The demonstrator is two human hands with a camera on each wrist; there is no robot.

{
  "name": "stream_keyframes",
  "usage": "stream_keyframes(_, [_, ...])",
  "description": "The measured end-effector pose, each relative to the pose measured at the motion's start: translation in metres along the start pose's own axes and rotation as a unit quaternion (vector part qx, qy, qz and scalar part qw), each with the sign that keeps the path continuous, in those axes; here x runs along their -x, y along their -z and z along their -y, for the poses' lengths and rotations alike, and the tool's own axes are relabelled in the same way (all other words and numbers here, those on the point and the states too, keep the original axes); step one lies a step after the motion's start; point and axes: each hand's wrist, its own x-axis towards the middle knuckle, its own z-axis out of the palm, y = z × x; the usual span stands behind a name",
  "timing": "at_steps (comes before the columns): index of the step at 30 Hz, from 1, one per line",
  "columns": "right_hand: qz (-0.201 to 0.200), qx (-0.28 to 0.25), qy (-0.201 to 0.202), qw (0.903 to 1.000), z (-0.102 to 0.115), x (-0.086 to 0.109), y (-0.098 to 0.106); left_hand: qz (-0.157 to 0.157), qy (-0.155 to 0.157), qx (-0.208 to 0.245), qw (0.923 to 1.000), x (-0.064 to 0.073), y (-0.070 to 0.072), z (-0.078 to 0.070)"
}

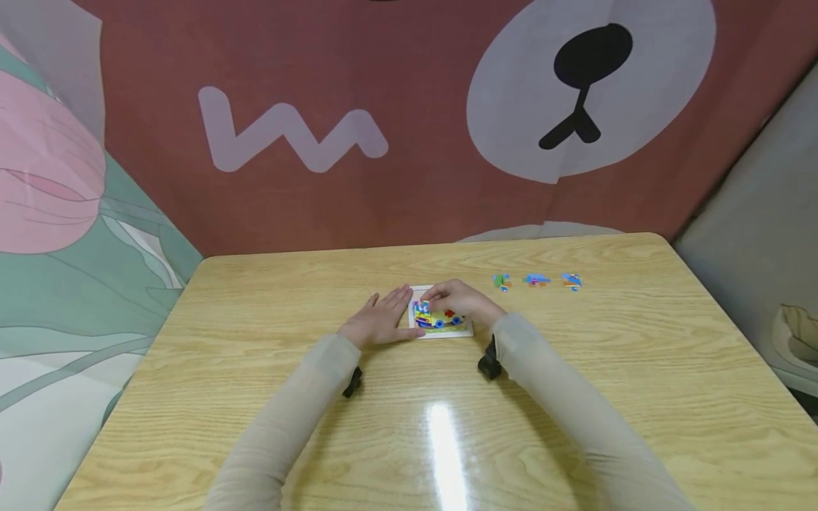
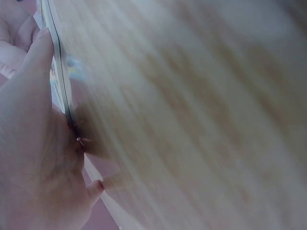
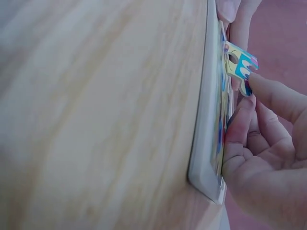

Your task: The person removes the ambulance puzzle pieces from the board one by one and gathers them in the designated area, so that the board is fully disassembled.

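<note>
A small picture puzzle in a white-rimmed tray [image 1: 447, 336] lies flat on the table, showing a colourful vehicle with blue wheels. My right hand [image 1: 464, 301] is above its right part. Between thumb and fingertip it pinches a puzzle piece [image 3: 241, 67] with cartoon eyes, tilted up from the tray surface in the right wrist view. My left hand [image 1: 382, 319] rests along the tray's left side, fingers straight, its thumb at the lower rim. The left wrist view shows that thumb [image 2: 38, 60] against the tray edge. Part of the picture is hidden under the right hand.
Three loose puzzle pieces lie in a row at the back right of the table: a green and orange one [image 1: 501, 282], a blue and pink one [image 1: 536, 279] and a blue one [image 1: 571, 281]. Behind the wooden table [image 1: 287, 284] hangs a cloth [image 1: 383, 206] with a bear print.
</note>
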Motion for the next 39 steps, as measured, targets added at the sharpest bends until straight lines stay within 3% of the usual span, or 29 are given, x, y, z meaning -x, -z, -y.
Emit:
stream_keyframes(9, [-0.007,-0.058,-0.029,0.9979,0.004,0.000,0.003,0.003,0.001,0.001,1.0000,-0.001,-0.001,0.001])
stream_keyframes(13, [-0.010,-0.057,-0.031,0.9979,0.006,0.004,0.007,0.000,0.003,0.003,1.0000,-0.002,-0.001,0.001])
stream_keyframes(20, [-0.016,-0.099,-0.026,0.9946,0.006,0.016,0.020,-0.005,0.004,0.001,1.0000,-0.003,-0.002,0.001])
stream_keyframes(34, [-0.041,-0.108,-0.022,0.9930,-0.002,0.049,0.057,-0.001,0.002,0.003,1.0000,0.002,0.001,-0.001])
stream_keyframes(39, [-0.037,-0.084,-0.013,0.9957,-0.011,0.060,0.069,0.001,0.000,0.002,1.0000,0.003,0.002,-0.002])
